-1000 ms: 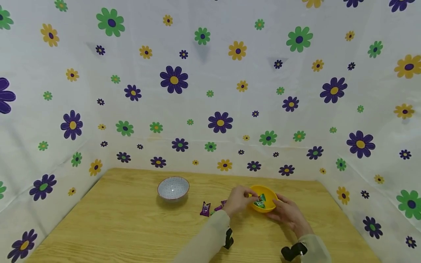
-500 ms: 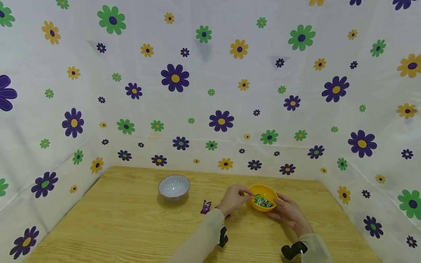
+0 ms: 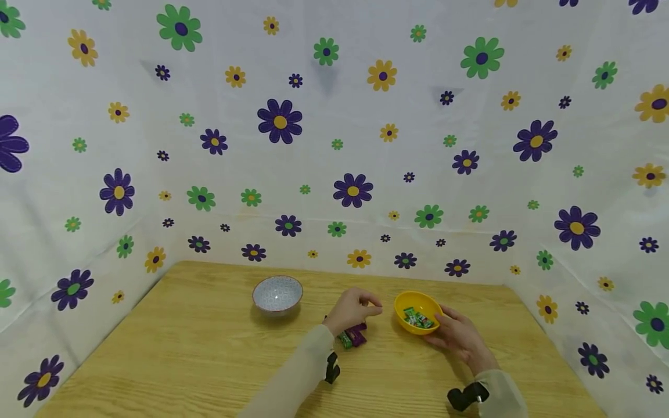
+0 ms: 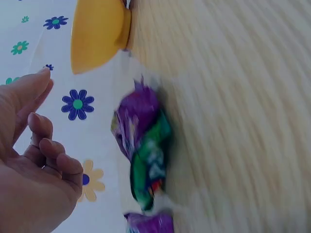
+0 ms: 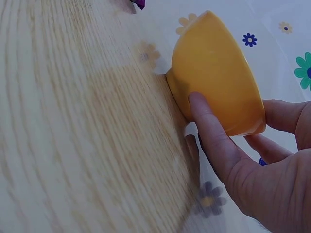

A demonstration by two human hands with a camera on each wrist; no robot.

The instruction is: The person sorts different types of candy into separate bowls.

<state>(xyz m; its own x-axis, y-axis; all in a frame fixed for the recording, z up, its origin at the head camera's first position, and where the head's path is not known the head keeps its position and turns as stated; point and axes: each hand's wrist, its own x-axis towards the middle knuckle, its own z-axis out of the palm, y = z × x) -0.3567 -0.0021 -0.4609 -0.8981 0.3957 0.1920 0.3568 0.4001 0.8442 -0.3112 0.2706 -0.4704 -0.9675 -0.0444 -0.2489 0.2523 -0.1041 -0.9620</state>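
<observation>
My left hand point(image 3: 351, 310) hovers over the table, left of a yellow bowl point(image 3: 424, 301), its fingers loosely bent and nothing between them. Under and beside that hand lie wrapped candies: purple ones point(image 3: 357, 335) and a green one point(image 3: 345, 341), partly hidden by the wrist. The left wrist view has a purple candy point(image 4: 138, 109) lying against a green candy point(image 4: 146, 167). My right hand point(image 3: 462, 341) holds the yellow bowl by its right side, fingers against the outer wall and at the rim. Several green-wrapped candies point(image 3: 418, 318) lie inside the bowl.
A pale patterned bowl point(image 3: 277, 295) with a red rim stands on the wooden table point(image 3: 209, 348), left of the candies. White cloth point(image 3: 324, 162) printed with flowers encloses the table at the back and sides.
My left hand has drawn back leftward from the yellow bowl, where it was at the rim. More green candies now show in the bowl. The right hand keeps its hold.
</observation>
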